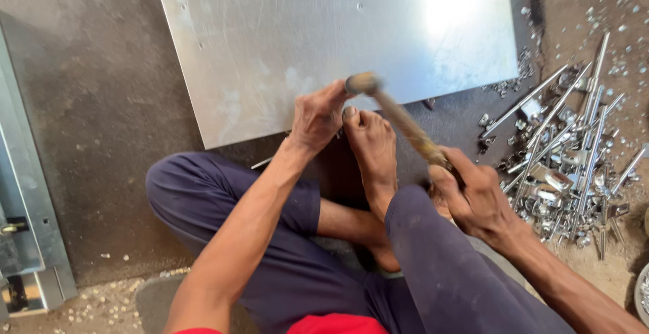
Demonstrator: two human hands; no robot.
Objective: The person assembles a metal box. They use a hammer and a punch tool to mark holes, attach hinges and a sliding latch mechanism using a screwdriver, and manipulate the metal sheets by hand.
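- Nearest the camera: person sits cross-legged on the floor, dark blue trousers (284,266), red cloth at bottom edge.
- Right hand (473,195) wrapped shut around the handle end of a hammer (399,121), low right of centre.
- Hammer long axis runs diagonal, lower right to upper left; head end points up-left, blurred, sits just above the sheet's near edge.
- Bare foot (372,148) between the two hands, toes touching or just at the sheet edge, right under the hammer shaft.
- Left hand (318,117) fingers curled narrow, pinching down at the sheet's near edge; whatever it grips is too small and hidden to tell.
- Hammer head is just beside left hand fingertips.
- Metal sheet (324,30) flat on the floor, shiny, scratched, bright glare at upper right; tilted a bit clockwise in view.
- Floor (101,104) dark grey concrete, dusty, small white chips near lower left.
- Right side: pile of metal rods and bolts (568,151) with nuts scattered on sandy ground.
- Left edge: grey metal frame piece (27,212) lying along the floor.
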